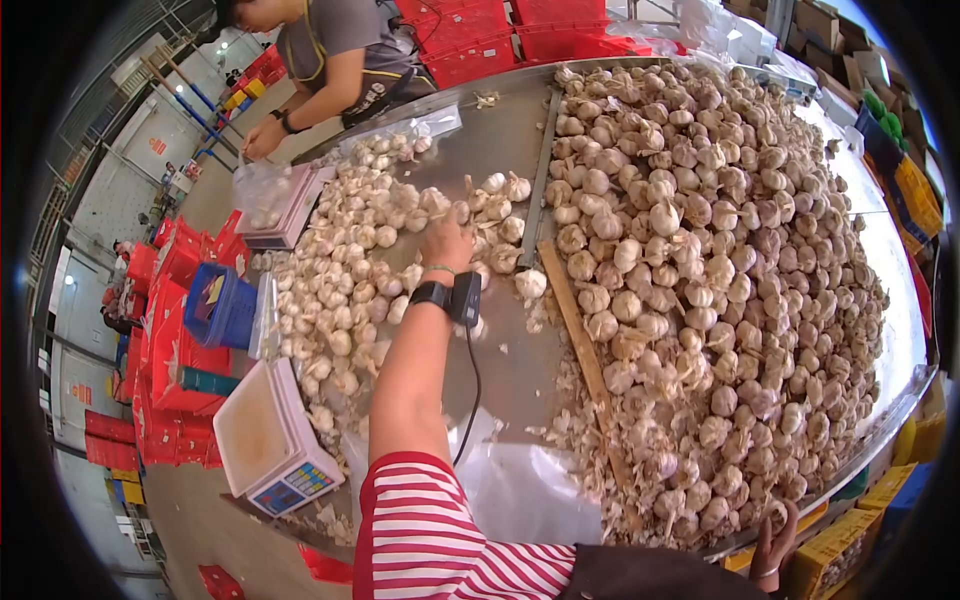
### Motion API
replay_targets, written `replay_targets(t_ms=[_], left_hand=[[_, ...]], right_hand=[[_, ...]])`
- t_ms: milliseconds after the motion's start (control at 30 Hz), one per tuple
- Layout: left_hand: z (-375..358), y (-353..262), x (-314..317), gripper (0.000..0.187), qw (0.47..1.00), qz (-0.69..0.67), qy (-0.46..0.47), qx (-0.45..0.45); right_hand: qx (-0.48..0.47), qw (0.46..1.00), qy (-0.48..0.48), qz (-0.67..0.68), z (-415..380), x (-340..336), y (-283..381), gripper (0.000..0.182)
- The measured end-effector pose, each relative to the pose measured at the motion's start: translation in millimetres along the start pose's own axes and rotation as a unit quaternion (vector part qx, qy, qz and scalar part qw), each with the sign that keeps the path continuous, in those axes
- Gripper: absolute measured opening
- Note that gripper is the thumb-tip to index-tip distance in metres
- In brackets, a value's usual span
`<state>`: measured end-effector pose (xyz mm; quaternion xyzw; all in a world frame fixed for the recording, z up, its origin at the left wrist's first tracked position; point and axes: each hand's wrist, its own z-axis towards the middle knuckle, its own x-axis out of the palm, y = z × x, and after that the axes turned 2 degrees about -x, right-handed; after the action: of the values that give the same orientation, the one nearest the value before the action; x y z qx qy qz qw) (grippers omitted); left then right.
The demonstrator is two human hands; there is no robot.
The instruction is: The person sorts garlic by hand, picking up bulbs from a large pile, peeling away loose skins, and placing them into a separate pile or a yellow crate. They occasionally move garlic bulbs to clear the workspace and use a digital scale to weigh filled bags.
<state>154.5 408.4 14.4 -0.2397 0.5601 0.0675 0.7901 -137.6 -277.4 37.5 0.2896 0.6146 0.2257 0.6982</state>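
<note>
My left hand reaches over the metal table, its fingers curled on a garlic bulb among the loose bulbs. A black strap with a small device sits on that wrist, and a cable runs down from it. At the lower right edge of the table, my right hand grips another garlic bulb. Left of my arm spreads a layer of cleaner, paler garlic bulbs. A large heap of garlic with stems and rough skins fills the right side.
A metal divider and a wooden strip border the heap. Two scales, a near one and a far one, stand at the left edge beside a blue basket. A clear plastic bag lies in front. Another person handles a bag across the table.
</note>
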Motion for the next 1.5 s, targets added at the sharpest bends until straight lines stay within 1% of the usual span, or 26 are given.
replay_targets(t_ms=[67, 100, 167, 200, 233, 300, 400, 467, 500, 567, 633, 700, 767, 833, 933, 967, 1067, 1133, 1167, 1200, 1233, 1300, 1333, 1367, 1433, 1500], left_hand=[[28.4, -3.9, 16.5, 0.037, 1.000, 0.020, 0.007, -0.022], [37.8, -4.1, 25.8, 0.038, 0.998, 0.047, 0.026, -0.045], [47.0, -4.3, 39.6, 0.040, 0.994, 0.071, 0.046, -0.075], [46.5, -4.0, 42.7, 0.040, 0.990, 0.099, 0.049, -0.087], [43.6, -2.7, 46.4, 0.040, 0.985, 0.129, 0.054, -0.097], [44.2, -2.3, 49.7, 0.039, 0.981, 0.131, 0.063, -0.130], [40.8, 5.0, 45.3, 0.038, 0.985, 0.133, 0.054, -0.094], [41.2, 17.1, 46.0, 0.038, 0.990, -0.045, -0.048, -0.124], [41.6, 17.4, 41.7, 0.038, 0.990, -0.043, -0.054, -0.122], [39.1, 13.9, 37.3, 0.033, 0.962, -0.185, -0.170, -0.105], [52.4, 11.8, 29.1, 0.031, 0.952, -0.228, -0.151, -0.137], [80.4, 15.1, 33.4, 0.032, 0.976, -0.132, -0.014, -0.173], [89.1, 4.2, 51.2, 0.032, 0.983, -0.112, -0.038, -0.137], [92.1, -7.2, 74.9, 0.032, 0.992, -0.007, -0.126, -0.019], [96.2, -2.3, 107.3, 0.037, 0.989, 0.026, -0.140, -0.046], [95.8, -3.9, 96.3, 0.042, 0.990, -0.081, -0.054, -0.105], [91.8, 5.3, 88.7, 0.042, 0.979, -0.125, -0.012, -0.161], [87.0, 24.5, 88.8, 0.041, 0.954, -0.254, -0.082, -0.135], [88.3, 46.7, 98.0, 0.034, 0.919, -0.337, -0.101, -0.178], [86.3, 49.2, 92.6, 0.027, 0.873, -0.418, -0.119, -0.220], [79.7, 52.1, 88.3, 0.027, 0.874, -0.417, -0.121, -0.216], [44.3, 25.4, 43.6, 0.013, 0.759, -0.583, -0.073, -0.281], [37.3, 28.5, 45.4, 0.018, 0.861, -0.469, -0.005, -0.196], [33.0, 34.5, 51.0, 0.024, 0.933, -0.338, 0.060, -0.107], [26.4, 18.2, 58.3, 0.046, 0.952, -0.214, 0.125, 0.180], [8.1, -21.2, 29.2, 0.050, 0.976, -0.044, 0.205, 0.058]], right_hand=[[0.001, 0.999, 0.035, -0.017, 8.4, 10.7, 4.0, 0.037], [-0.051, 0.993, 0.031, -0.102, 13.3, 17.7, 4.3, 0.037], [-0.109, 0.987, 0.009, -0.118, 13.4, 19.9, -19.4, 0.039], [-0.074, 0.990, 0.060, -0.101, 20.2, 17.4, -3.1, 0.042], [-0.046, 0.985, 0.084, -0.147, 23.7, 14.1, 16.8, 0.035], [-0.087, 0.980, 0.073, -0.161, 27.8, 14.4, 16.2, 0.038], [-0.061, 0.986, 0.076, -0.134, 24.6, 15.3, 12.2, 0.037], [-0.084, 0.984, 0.069, -0.140, 28.5, 16.9, 20.6, 0.037], [-0.104, 0.981, 0.064, -0.151, 29.8, 16.6, 25.2, 0.038], [-0.104, 0.980, 0.074, -0.155, 31.2, 14.9, 29.8, 0.038], [-0.096, 0.977, 0.072, -0.174, 30.7, 15.9, 31.9, 0.039], [-0.103, 0.975, 0.074, -0.182, 30.1, 17.7, 28.7, 0.040], [-0.073, 0.978, 0.083, -0.175, 29.7, 17.9, 28.6, 0.040], [-0.113, 0.974, 0.071, -0.181, 30.6, 19.7, 26.0, 0.038], [-0.088, 0.975, 0.092, -0.181, 32.5, 18.7, 28.8, 0.037], [-0.087, 0.975, 0.095, -0.184, 33.2, 19.1, 26.3, 0.037], [-0.050, 0.985, 0.100, -0.129, 27.9, 19.6, 18.9, 0.035], [-0.033, 0.985, 0.099, -0.139, 24.8, 18.9, 15.2, 0.034], [-0.031, 0.986, 0.097, -0.134, 26.1, 19.0, 20.9, 0.034], [-0.071, 0.980, 0.096, -0.162, 32.2, 19.0, 31.4, 0.035], [-0.111, 0.971, 0.093, -0.190, 36.9, 17.7, 38.4, 0.036], [-0.098, 0.977, 0.089, -0.169, 38.5, 16.8, 43.4, 0.037], [-0.086, 0.981, 0.088, -0.152, 37.6, 18.2, 44.7, 0.039], [-0.088, 0.981, 0.087, -0.148, 34.7, 19.4, 42.9, 0.039], [-0.083, 0.981, 0.060, -0.163, 30.2, 20.4, 35.6, 0.037], [-0.129, 0.976, 0.053, -0.167, 29.4, 20.8, 31.6, 0.036]])
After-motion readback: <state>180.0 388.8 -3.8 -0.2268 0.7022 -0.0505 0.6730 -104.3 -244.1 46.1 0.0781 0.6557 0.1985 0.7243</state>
